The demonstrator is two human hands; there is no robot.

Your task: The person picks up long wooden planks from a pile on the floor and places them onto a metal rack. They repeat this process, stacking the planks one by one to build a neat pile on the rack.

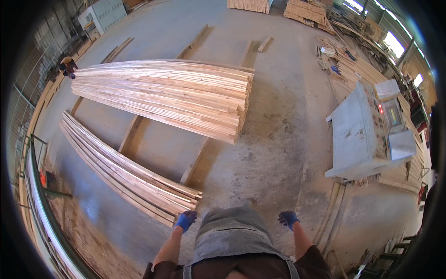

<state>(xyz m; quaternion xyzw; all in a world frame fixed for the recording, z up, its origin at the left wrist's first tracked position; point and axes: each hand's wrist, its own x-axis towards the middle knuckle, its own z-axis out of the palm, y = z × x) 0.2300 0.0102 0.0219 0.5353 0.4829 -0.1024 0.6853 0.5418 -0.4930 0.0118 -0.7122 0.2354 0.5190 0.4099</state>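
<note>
My left hand, in a blue glove, is beside the near end of a low stack of long wooden boards on the left. Its fingers look loosely apart and hold nothing I can see; whether they touch the board ends I cannot tell. My right hand, gloved in blue too, hangs over the floor to the right of my grey apron, fingers loosely bent with nothing in them. Ahead, a larger, taller stack of long boards rests on wooden bearers.
At the large stack's far left end another person bends over. A grey control cabinet with a sloped panel stands at right. Loose timber lies behind it. A metal rail runs along the left. Board stacks stand at the back.
</note>
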